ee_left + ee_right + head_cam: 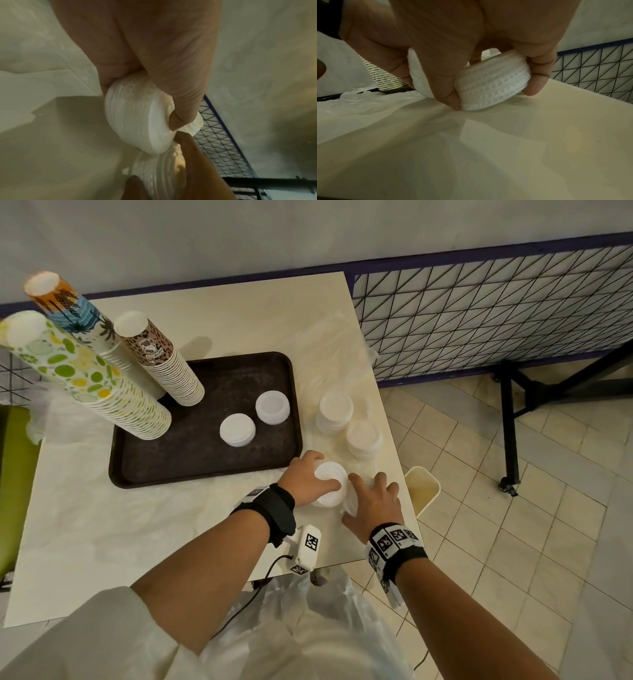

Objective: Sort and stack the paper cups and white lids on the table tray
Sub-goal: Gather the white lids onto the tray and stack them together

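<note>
My left hand [310,479] grips a short stack of white lids [330,482] just off the tray's near right corner; the left wrist view shows fingers and thumb round that lid stack [139,119]. Beside it my right hand [371,501] grips a second lid stack [493,89] low over the table, mostly hidden under the hand in the head view. Two lid stacks [238,429] [272,407] sit on the dark tray [171,460]. Three tall stacks of printed paper cups [102,385] stand at the tray's far left. Two more lid stacks [335,410] [363,438] rest on the table right of the tray.
Clear plastic wrap [329,350] lies on the cream table [102,535] behind the loose lids. The table's right edge [407,501] is close to my right hand, with a pale stool [423,487] and tiled floor below. A wire-grid panel [496,313] stands at the right.
</note>
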Available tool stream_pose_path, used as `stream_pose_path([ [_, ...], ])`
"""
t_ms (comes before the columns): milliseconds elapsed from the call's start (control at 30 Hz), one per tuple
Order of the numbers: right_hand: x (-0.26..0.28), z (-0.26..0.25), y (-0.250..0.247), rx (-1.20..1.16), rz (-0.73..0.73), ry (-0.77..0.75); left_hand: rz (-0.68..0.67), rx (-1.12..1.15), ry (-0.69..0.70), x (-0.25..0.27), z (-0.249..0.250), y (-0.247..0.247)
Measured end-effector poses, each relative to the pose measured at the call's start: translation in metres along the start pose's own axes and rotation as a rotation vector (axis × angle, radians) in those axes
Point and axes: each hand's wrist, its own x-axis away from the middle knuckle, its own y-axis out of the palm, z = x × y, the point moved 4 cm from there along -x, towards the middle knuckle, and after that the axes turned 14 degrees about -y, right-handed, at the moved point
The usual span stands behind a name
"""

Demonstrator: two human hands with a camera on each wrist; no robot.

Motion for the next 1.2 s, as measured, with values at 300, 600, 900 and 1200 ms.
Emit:
stream_pose_path([
  [300,0.005,0.004,-0.018,-0.124,0.017,0.070,-0.019,0.259,-0.023,0.010,-0.015,-0.018],
  [600,-0.002,-0.055,-0.086,-0.242,0.159,-0.074,-0.026,0.753,-0.076,0.028,-0.056,-0.077],
  [900,-0.132,-0.149,-0.130,-0.307,0.202,-0.209,0.185,1.043,-0.103,0.029,-0.096,-0.160],
  [1200,-0.255,-0.179,-0.110,-0.206,0.131,-0.116,0.195,1.107,-0.130,0.006,-0.108,-0.189],
])
